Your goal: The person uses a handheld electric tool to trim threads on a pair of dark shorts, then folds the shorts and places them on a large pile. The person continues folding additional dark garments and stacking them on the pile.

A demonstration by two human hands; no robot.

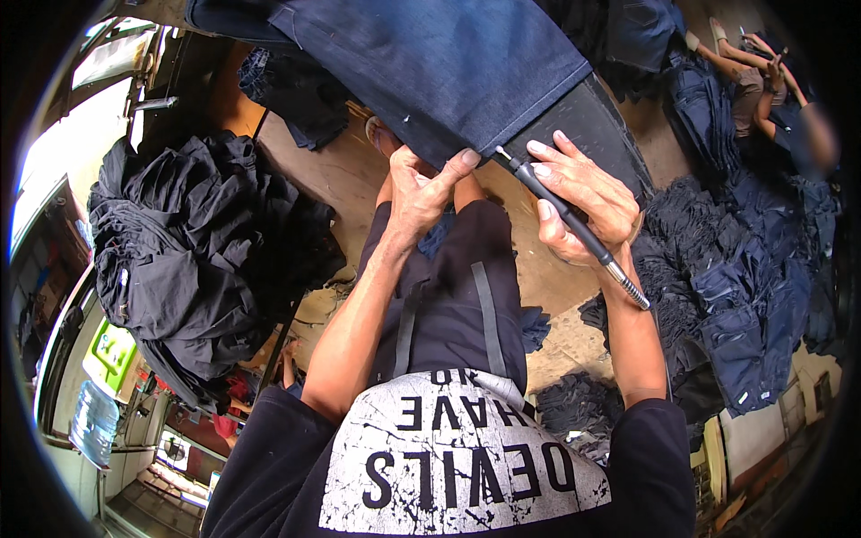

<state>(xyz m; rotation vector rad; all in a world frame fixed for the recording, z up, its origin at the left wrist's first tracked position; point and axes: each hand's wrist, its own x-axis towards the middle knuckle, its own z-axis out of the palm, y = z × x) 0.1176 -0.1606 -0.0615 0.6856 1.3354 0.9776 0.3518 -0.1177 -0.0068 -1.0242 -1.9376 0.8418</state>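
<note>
Dark blue denim trousers (430,72) lie over a black board (587,134), with one hem end toward me. At that hem's near corner my left hand (413,197) pinches the cloth, its thumb on top. My right hand (592,202) grips a slim black pen-shaped handpiece (560,209), which has a metal tip and a coiled spring at its rear end. The handpiece slants across my fingers, its tip right by the hem corner; whether it touches the cloth I cannot tell. Some of my left fingers are hidden under the denim.
A big heap of black garments (197,260) rises at the left. Stacks of dark jeans (735,278) fill the right side, and a smaller dark pile (578,408) lies near my right elbow. Another person (771,90) sits at the far right. A green container (109,357) stands far left.
</note>
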